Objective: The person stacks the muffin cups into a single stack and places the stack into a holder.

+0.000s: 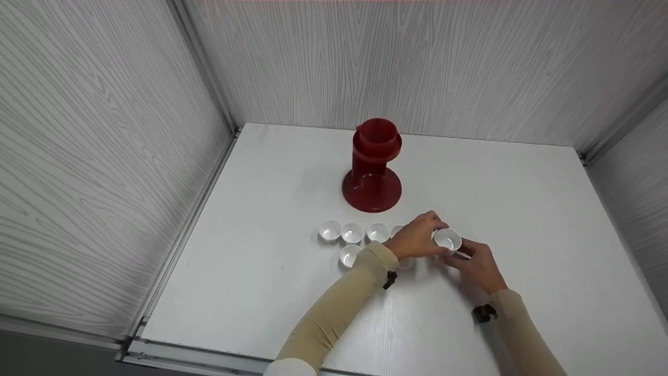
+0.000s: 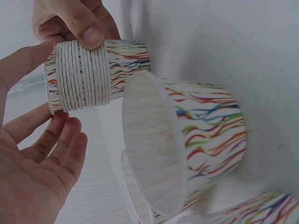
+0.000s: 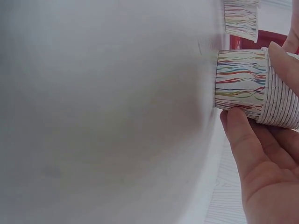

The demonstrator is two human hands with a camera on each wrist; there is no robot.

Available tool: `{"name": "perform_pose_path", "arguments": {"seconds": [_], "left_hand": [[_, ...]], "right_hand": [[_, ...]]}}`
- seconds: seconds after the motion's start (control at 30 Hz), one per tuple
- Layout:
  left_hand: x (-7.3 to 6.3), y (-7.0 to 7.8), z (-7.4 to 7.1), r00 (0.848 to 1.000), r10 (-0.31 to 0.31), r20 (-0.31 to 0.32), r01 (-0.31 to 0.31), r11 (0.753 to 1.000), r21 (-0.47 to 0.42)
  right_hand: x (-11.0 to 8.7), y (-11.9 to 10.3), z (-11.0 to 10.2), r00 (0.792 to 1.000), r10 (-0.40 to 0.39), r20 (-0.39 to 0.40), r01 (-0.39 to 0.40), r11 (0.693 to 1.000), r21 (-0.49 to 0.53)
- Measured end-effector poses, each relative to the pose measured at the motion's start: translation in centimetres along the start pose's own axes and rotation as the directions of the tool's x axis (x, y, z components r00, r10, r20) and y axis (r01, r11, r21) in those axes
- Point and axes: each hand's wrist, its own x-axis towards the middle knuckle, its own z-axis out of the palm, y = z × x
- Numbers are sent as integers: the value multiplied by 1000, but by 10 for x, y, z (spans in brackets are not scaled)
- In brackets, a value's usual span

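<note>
Thumb and fingers of my left hand [image 1: 417, 236] pinch the top rim of the cup stack [image 1: 448, 240] while my right hand [image 1: 479, 266] grips it lower, probably to steady it upright. Loose cups [image 1: 352, 233] stand at nine o'clock on the desk [image 1: 261, 292], the red stand [image 1: 371, 192] between ten and eleven. Only the wrist views show the nested rims and coloured streaks.

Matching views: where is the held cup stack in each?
Head: cup stack right of and below centre.
Left wrist: cup stack in the upper left.
Right wrist: cup stack at the right edge, cut off.
Shared landmark: the right hand, touching it in all three.
</note>
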Motion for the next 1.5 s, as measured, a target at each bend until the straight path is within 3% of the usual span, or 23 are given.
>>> {"name": "perform_pose_path", "arguments": {"seconds": [0.37, 0.67, 0.93, 1.3, 1.5], "left_hand": [[0, -2, 1, 999, -28, 17, 28, 999, 32], [-1, -5, 2, 1000, 7, 26, -7, 1000, 0], [-2, -7, 1, 999, -1, 32, 1, 1000, -28], [-2, -3, -1, 998, -12, 60, 8, 998, 60], [-3, 0, -9, 998, -29, 56, 22, 992, 122]], "right_hand": [[2, 1, 0, 1000, -8, -1, 8, 999, -40], [1, -2, 1, 1000, -15, 0, 15, 999, -41], [2, 0, 1, 1000, -13, -12, 12, 997, -70], [1, 4, 0, 1000, -21, -1, 21, 999, -40], [1, 0, 1, 1000, -16, 0, 16, 999, -28]]}}
